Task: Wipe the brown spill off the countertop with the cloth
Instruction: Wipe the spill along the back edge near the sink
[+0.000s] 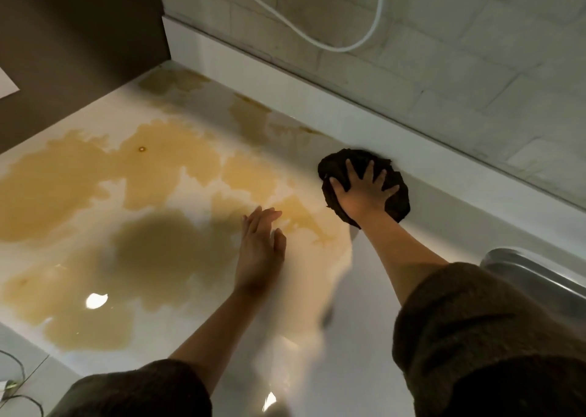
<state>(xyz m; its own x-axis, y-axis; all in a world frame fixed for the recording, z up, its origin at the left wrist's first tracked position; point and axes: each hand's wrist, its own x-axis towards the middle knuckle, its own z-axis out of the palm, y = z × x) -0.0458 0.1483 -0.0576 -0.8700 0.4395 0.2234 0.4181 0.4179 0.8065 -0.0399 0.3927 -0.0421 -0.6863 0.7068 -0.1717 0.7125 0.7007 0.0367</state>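
A large brown spill spreads in pools over the left and middle of the white countertop, reaching back to the corner. A dark cloth lies bunched against the low back ledge, right of the spill. My right hand presses flat on the cloth with fingers spread. My left hand hovers or rests over the spill's right edge, fingers straight and together, holding nothing.
A white upstand runs along the back under a tiled wall with a hanging white cable. A dark panel bounds the left. A steel sink rim sits at right. Wires lie at the bottom left.
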